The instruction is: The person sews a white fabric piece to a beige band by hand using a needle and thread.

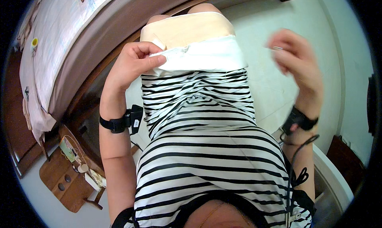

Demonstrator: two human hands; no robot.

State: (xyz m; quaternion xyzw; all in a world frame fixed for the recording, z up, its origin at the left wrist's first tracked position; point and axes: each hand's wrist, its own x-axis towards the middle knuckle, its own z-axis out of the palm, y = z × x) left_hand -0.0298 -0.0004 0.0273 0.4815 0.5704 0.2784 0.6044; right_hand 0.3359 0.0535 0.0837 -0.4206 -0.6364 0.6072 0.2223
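White and beige cloth point(215, 53) lies across my lap over a black-and-white striped dress point(200, 114). My left hand point(138, 59) pinches the gathered left edge of the white part between thumb and fingers. Off to the right of the lap, my right hand point(291, 53) is raised and blurred, its fingers closed on a thin, shiny, needle-like piece point(278, 48). Whether a thread runs from it to the cloth cannot be told. A small pale tab point(159, 42) sticks up beside my left fingertips.
At the left is a bed point(68, 28) with a thread spool point(35, 43) on its cover. A wooden stool point(70, 186) holding small items stands at the lower left. A pale wall point(355, 49) rises on the right.
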